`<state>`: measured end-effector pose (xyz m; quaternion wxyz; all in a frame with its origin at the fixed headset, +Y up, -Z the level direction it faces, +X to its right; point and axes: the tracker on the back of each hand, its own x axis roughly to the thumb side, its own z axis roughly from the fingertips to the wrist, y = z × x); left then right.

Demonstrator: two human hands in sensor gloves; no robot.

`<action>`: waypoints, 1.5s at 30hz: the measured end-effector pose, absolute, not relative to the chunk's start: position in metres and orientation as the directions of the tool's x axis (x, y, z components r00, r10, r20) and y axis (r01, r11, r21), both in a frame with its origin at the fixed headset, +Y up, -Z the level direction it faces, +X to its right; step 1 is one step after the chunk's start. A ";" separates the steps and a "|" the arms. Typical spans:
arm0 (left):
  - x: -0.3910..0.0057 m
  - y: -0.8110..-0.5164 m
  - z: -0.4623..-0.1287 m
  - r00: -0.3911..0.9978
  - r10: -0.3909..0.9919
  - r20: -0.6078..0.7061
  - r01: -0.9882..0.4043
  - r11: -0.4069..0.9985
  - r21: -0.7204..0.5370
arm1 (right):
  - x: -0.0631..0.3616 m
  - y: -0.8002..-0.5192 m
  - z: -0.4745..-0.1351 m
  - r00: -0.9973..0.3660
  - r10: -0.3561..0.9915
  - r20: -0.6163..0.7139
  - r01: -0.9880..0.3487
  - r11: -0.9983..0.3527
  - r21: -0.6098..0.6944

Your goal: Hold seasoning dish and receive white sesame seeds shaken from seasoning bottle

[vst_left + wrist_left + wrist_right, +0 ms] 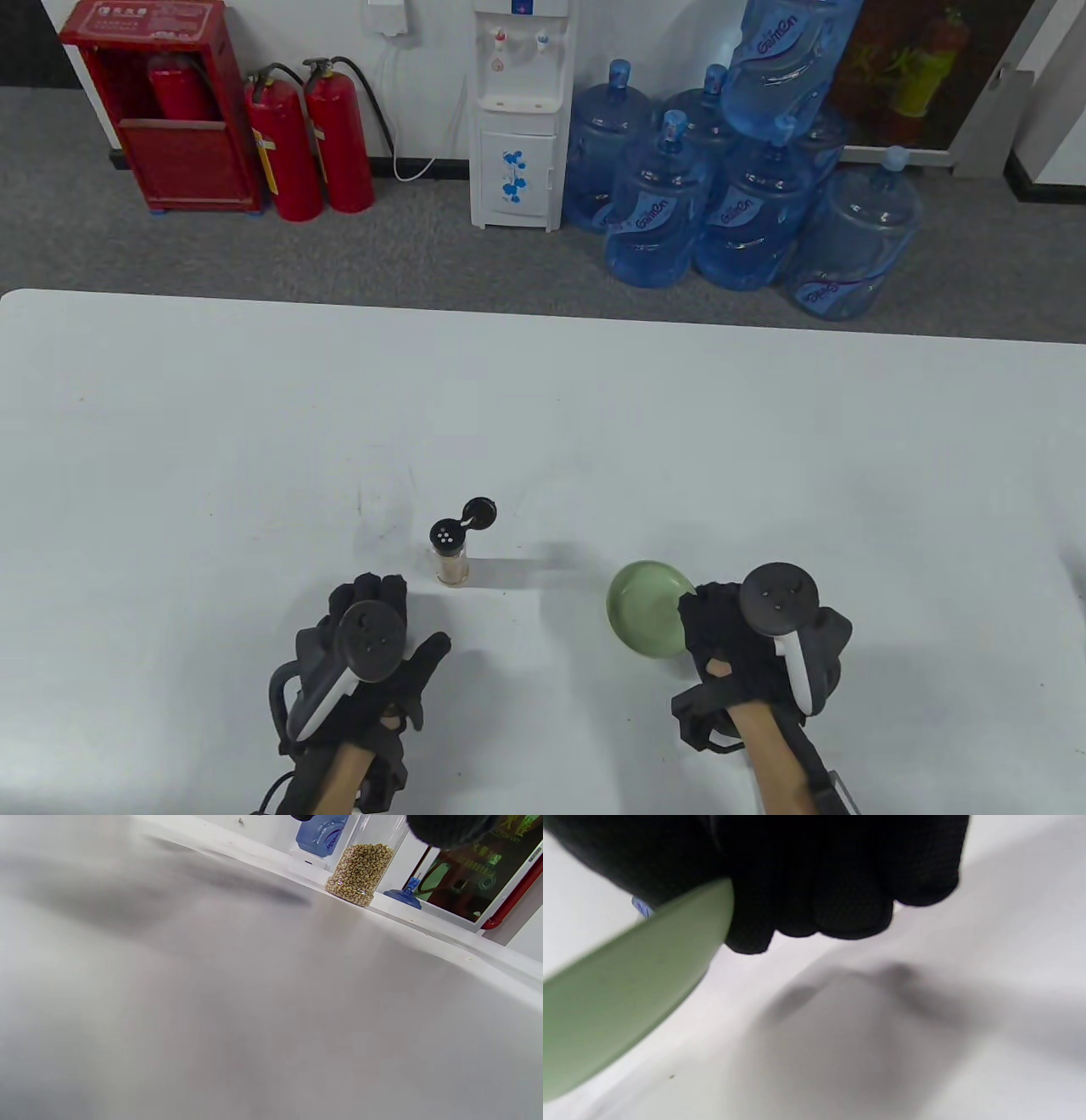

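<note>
A small clear seasoning bottle (450, 556) with pale sesame seeds stands upright on the white table, its black flip cap (478, 512) open and the holed shaker top showing. My left hand (373, 624) lies just left of and below it, fingers spread, not touching it. The left wrist view shows the bottle (360, 872) a short way ahead. My right hand (721, 628) grips the right edge of a green seasoning dish (645, 607) and holds it tilted above the table. The right wrist view shows the dish (628, 988) under my curled fingers (814, 904).
The white table (254, 441) stretches wide around both hands. Beyond its far edge stand a water dispenser (519, 110), several blue water jugs (730, 195) and red fire extinguishers (310, 140).
</note>
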<state>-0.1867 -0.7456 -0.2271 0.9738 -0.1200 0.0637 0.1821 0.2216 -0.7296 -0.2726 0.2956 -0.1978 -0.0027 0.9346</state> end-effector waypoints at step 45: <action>-0.151 -0.707 -0.226 0.920 0.391 0.005 -0.369 0.864 0.341 | 0.185 -0.741 -0.261 -0.779 0.560 -0.282 -0.572 -0.819 -0.047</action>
